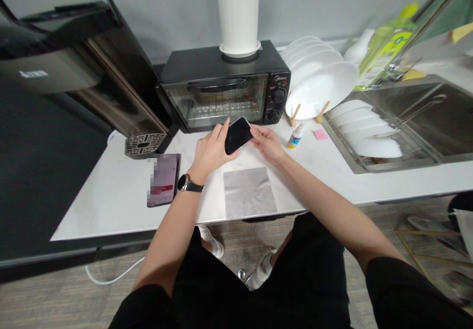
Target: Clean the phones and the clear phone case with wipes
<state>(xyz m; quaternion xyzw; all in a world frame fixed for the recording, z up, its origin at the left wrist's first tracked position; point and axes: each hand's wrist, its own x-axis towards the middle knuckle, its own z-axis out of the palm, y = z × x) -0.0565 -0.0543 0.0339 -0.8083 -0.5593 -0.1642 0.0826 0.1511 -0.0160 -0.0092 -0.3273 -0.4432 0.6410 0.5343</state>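
Between my two hands is a smartphone (238, 136) with a dark screen, tilted, raised above the white counter in front of the toaster oven. My left hand (213, 148) grips its left side, thumb along the lower edge. At its right end, the fingers of my right hand (269, 143) are closed on the edge. Below the phone, a grey cleaning cloth (249, 192) lies flat near the counter's front edge. A small spray bottle (295, 136) with a blue and yellow label stands right of my right hand. Left of my watch lies a tablet-like device (164, 179), partly blurred out.
Behind my hands stands a black toaster oven (225, 65) with a white pot (238, 14) on top. A drink dispenser (92, 68) is at left. White plates (321, 85) stand in a rack, near a pink note (320, 134). The sink (417, 92) holds bowls (365, 127).
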